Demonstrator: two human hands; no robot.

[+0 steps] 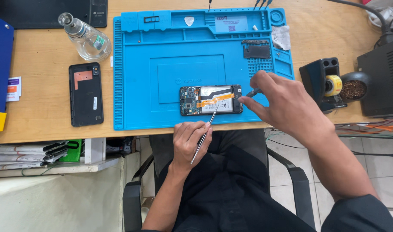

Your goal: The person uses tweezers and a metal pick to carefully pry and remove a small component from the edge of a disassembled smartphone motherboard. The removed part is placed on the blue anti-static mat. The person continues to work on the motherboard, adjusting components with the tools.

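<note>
Tweezers (203, 136), thin and silvery metal, sit in the grip of the left hand (188, 141) at lower centre of the frame, the fingers clenched round the shaft and the tip touching the opened black smartphone (211, 99) with its back cover off. That phone lies flat at the lower middle of the blue silicone repair mat (162, 56), showing a dark circuit board at its left end, a pale battery in the middle and an orange flex ribbon (215, 99) crossing it. The right hand (286, 107) comes in from the right of the frame, its fingers grasping a slim dark-handled tool (253, 92) just beside the phone's right end; the tool's tip is too small to make out. The mat rests on a light wooden bench (42, 56). Left of the mat lies a separate black phone back cover (85, 94), inner side up. Above it, at upper left, stands a clear glass bottle (87, 36) with a narrow neck. At upper right of the mat lie a small dark metal plate (256, 49) and a crumpled white wipe (282, 36). At far right stand a black soldering iron stand (323, 81) holding a yellow roll and a pot of brown tip-cleaning wool (353, 89)
</note>
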